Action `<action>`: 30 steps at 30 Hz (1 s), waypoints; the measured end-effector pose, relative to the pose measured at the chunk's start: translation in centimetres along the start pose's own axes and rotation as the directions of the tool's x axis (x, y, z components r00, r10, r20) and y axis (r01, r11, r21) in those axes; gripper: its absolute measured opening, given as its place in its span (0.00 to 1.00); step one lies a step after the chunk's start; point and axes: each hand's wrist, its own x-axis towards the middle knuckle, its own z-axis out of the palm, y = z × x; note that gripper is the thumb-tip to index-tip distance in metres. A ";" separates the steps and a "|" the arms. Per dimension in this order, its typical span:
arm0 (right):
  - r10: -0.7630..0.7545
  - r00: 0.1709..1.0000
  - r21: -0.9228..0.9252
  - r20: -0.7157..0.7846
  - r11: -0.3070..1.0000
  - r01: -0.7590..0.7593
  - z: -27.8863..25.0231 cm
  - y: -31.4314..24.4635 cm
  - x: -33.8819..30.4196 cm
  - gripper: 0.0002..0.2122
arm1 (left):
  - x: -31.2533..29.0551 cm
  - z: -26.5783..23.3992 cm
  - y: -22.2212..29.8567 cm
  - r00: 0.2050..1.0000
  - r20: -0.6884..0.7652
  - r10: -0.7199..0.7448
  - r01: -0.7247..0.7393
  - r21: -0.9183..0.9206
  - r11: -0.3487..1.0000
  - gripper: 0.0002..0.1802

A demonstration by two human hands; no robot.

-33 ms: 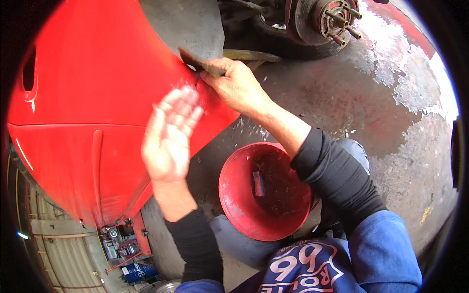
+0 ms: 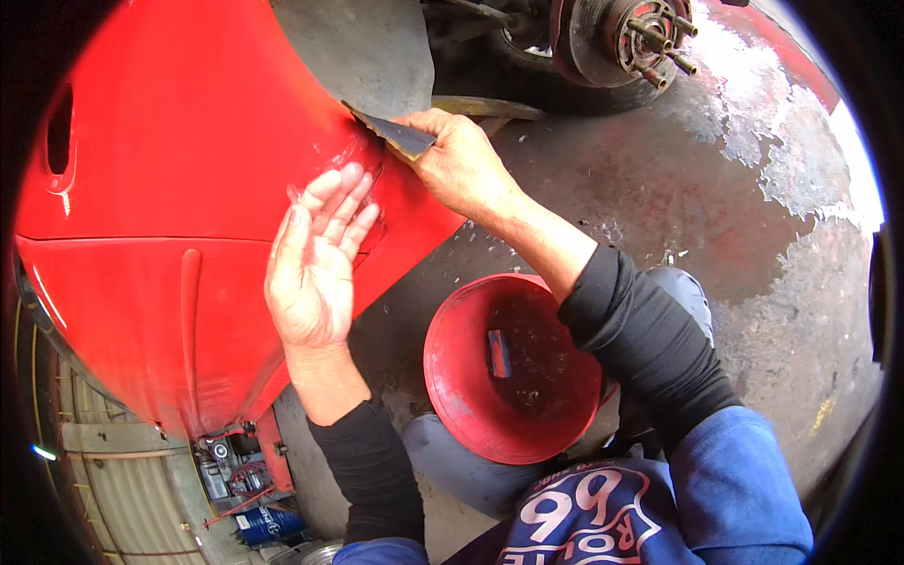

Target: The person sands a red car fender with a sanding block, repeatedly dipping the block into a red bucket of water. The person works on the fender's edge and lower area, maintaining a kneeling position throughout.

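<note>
A folded sheet of sandpaper (image 2: 397,136), dark grey with a brownish edge, is pinched between the thumb and fingers of my right hand (image 2: 460,160). Its far corner reaches the wheel-arch edge of a glossy red car body panel (image 2: 188,132). Palm up and fingers stretched, my left hand (image 2: 318,264) is in front of the panel and holds nothing. Wet, whitish smears (image 2: 341,149) show on the red paint just beyond its fingertips. Whether the left fingers touch the panel I cannot tell.
Between my knees stands a red bucket (image 2: 447,377) with a small red and blue block (image 2: 498,353) inside. A bare wheel hub with studs (image 2: 650,42) is at the top right. Worn, peeling floor (image 2: 810,273) lies to the right. A blue drum (image 2: 268,524) stands lower left.
The sandpaper has tilted, so more of its dark face shows. My left hand has shifted slightly left, and its fingers, blurred before, are now sharper.
</note>
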 end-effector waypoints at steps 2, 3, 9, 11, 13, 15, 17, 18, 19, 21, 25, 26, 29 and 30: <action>-0.014 1.000 -0.092 -0.016 0.996 0.012 0.2 -0.3 0.3 0.11 | -0.4 0.2 0.5 0.998 -0.035 -0.046 0.051 0.148 0.988 0.21; 0.012 1.000 -0.091 -0.005 0.996 -0.013 0.1 -0.4 0.6 0.11 | -1.0 0.1 -0.8 0.991 -0.109 -0.076 0.097 0.201 0.975 0.20; 0.021 0.959 -0.477 0.283 0.871 0.122 -4.3 0.8 3.9 0.11 | -7.2 -7.0 -13.3 0.852 -0.431 -0.296 0.449 0.313 0.837 0.18; 0.327 0.915 -0.372 0.237 0.900 -0.225 -5.3 1.2 4.4 0.11 | -9.5 -9.7 -16.3 0.769 -0.568 -0.295 0.565 0.387 0.729 0.18; 0.410 0.898 -0.078 0.161 0.912 -0.403 -5.2 1.7 4.7 0.12 | -11.7 -11.5 -18.6 0.716 -0.607 -0.344 0.651 0.402 0.644 0.19; 0.355 0.923 0.203 0.150 0.902 -0.380 -4.2 2.2 4.8 0.08 | -13.2 -12.5 -20.1 0.695 -0.634 -0.339 0.689 0.451 0.568 0.22; 0.343 0.917 0.330 0.206 0.858 -0.395 -2.9 2.9 4.8 0.06 | -14.1 -12.7 -21.1 0.645 -0.695 -0.318 0.743 0.471 0.476 0.27; 0.317 0.913 0.305 0.256 0.870 -0.388 -2.2 3.3 4.7 0.07 | -14.2 -12.7 -21.4 0.662 -0.680 -0.315 0.722 0.465 0.513 0.26; 0.395 0.875 0.297 0.280 0.831 -0.470 -1.5 3.7 4.7 0.07 | -14.3 -12.7 -21.6 0.674 -0.662 -0.328 0.709 0.457 0.537 0.26; 0.378 0.880 0.310 0.288 0.832 -0.459 -0.5 4.5 4.5 0.06 | -14.2 -12.7 -21.7 0.744 -0.615 -0.263 0.628 0.507 0.591 0.26; 0.304 0.927 0.339 0.220 0.867 -0.364 -0.1 5.2 4.3 0.08 | -13.6 -12.4 -21.4 0.714 -0.621 -0.323 0.660 0.443 0.607 0.25; 0.312 0.917 0.333 0.250 0.861 -0.384 -0.2 5.1 4.4 0.08 | -13.6 -12.3 -21.3 0.715 -0.615 -0.334 0.655 0.422 0.627 0.25; 0.324 0.903 0.367 0.283 0.833 -0.414 -0.4 5.0 4.6 0.09 | -13.6 -11.8 -21.0 0.694 -0.625 -0.358 0.673 0.385 0.631 0.25; 0.334 0.914 0.424 0.230 0.811 -0.403 -0.3 5.0 4.7 0.09 | -13.6 -11.7 -21.0 0.693 -0.634 -0.344 0.673 0.396 0.625 0.26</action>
